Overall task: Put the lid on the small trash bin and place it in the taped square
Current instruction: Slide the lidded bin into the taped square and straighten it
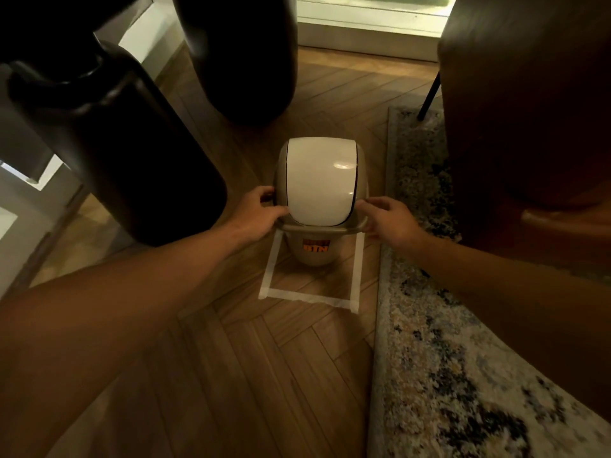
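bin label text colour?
Orange lettering on the bin's label, dark backing; head view shows it.

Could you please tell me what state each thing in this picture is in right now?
small trash bin: upright inside the taped square, lid on.
lid: seated on the bin, white swing flap shut.
taped square: intact on the wood floor around the bin's base.
left hand: fingers on the lid's left edge.
right hand: fingers at the lid's right edge.
rug: flat beside the square.
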